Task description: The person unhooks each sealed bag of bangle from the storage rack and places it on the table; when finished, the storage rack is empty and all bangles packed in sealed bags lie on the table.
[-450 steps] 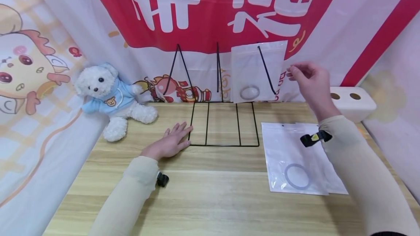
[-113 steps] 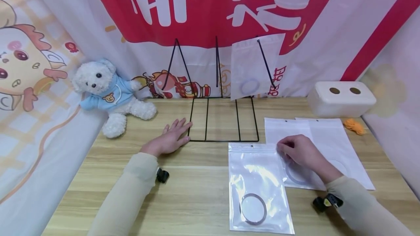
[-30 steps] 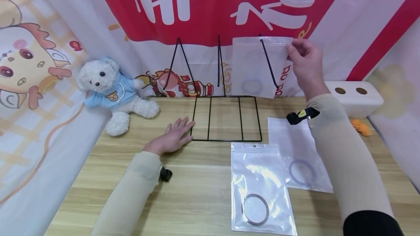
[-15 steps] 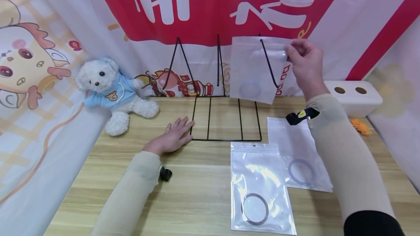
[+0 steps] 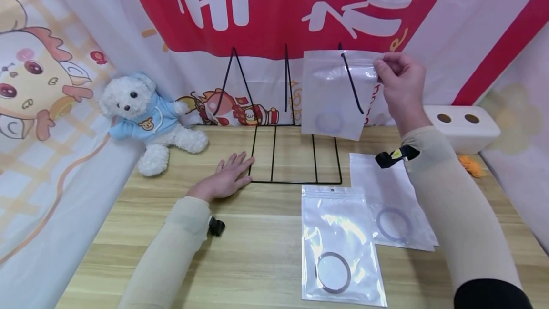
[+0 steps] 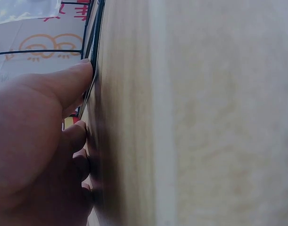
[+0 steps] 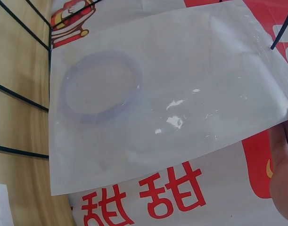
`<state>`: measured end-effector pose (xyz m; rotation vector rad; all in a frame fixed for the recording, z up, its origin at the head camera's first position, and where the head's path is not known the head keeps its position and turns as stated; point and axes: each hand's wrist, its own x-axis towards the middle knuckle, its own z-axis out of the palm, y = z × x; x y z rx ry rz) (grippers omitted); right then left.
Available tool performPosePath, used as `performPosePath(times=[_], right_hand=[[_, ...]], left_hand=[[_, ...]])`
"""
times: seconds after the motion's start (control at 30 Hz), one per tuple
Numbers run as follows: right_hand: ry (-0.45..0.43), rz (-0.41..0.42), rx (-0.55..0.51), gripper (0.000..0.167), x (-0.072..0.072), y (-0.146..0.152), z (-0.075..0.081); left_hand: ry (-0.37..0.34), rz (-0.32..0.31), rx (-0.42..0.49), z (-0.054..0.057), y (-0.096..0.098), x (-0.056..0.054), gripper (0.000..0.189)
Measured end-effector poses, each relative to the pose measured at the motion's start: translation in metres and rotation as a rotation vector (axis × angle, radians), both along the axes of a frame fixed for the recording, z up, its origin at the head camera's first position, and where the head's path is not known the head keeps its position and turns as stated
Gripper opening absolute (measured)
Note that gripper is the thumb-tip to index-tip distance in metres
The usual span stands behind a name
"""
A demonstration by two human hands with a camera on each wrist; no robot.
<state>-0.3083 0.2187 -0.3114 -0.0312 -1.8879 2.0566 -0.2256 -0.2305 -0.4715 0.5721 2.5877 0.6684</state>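
Note:
My right hand (image 5: 401, 80) pinches the top right corner of a flat, translucent white zip bag (image 5: 330, 94), with a pale ring visible inside it. The bag hangs at the right prong (image 5: 352, 85) of a black wire rack (image 5: 296, 182), which crosses in front of it. In the right wrist view the bag (image 7: 181, 94) fills the middle, and my fingers sit at its edge. My left hand (image 5: 225, 178) lies with fingers spread on the tabletop, at the rack base's left side. The left wrist view has its thumb (image 6: 73, 82) against the wire.
A zip bag with a ring (image 5: 339, 232) lies in front of the rack, overlapping another bag (image 5: 390, 199) to its right. A white teddy bear (image 5: 150, 123) in a blue hoodie sits left. At right are a white box with round holes (image 5: 461, 130) and an orange bundle (image 5: 472, 166).
Since 3.8 s ago my right hand has risen from the table bags to the right prong with a bag. Over the last second that bag's lower edge has dropped slightly. My left hand stays put.

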Motion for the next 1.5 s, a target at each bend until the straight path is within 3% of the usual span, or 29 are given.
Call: performPosePath(times=[0.33,0.53,0.77,1.07,1.17,1.33,1.5], right_hand=[[-0.005,-0.012,0.060,0.048,0.021,0.002,-0.001],[0.013,-0.015,0.089,0.041,0.030,0.005,-0.005],[0.045,-0.025,0.136,0.039,0.040,0.008,-0.010],[0.055,-0.055,0.202,0.040,0.057,0.011,-0.011],[0.055,-0.072,0.229,0.041,0.062,0.011,-0.012],[0.074,-0.065,0.207,0.039,0.070,0.012,-0.014],[0.100,-0.054,0.150,0.037,0.079,0.015,-0.017]], left_hand=[[0.009,0.001,-0.016,-0.003,0.000,-0.001,0.069],[0.002,-0.005,0.036,-0.015,-0.005,-0.005,0.071],[0.019,-0.003,0.021,-0.026,-0.010,-0.011,0.072],[-0.003,0.002,0.024,-0.019,-0.009,-0.008,0.073],[0.006,0.009,-0.005,-0.022,-0.010,-0.010,0.072],[0.013,0.020,-0.038,-0.029,-0.011,-0.015,0.071],[0.015,0.022,-0.042,-0.028,-0.010,-0.015,0.070]])
